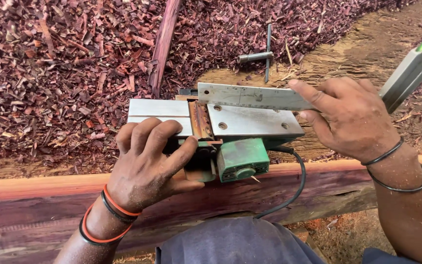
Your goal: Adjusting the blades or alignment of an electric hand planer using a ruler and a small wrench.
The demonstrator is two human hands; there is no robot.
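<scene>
Left hand (pixel 145 166): fingers clamped over the left side of an upturned green electric planer with bright metal sole (pixel 230 132), which rests on a long reddish timber beam (pixel 35 195). Right hand (pixel 350 117): pinching a flat steel ruler (pixel 250 96) on edge along the sole's far side. Far: grey T-handled wrench (pixel 264 55) on red wood shavings (pixel 50 63). Far right: grey spirit level (pixel 416 63).

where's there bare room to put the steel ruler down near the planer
Bare sandy ground lies beyond the right hand, between the T-shaped wrench and the level. The beam top left of the left hand is free. The wood shavings crowd the far left.
</scene>
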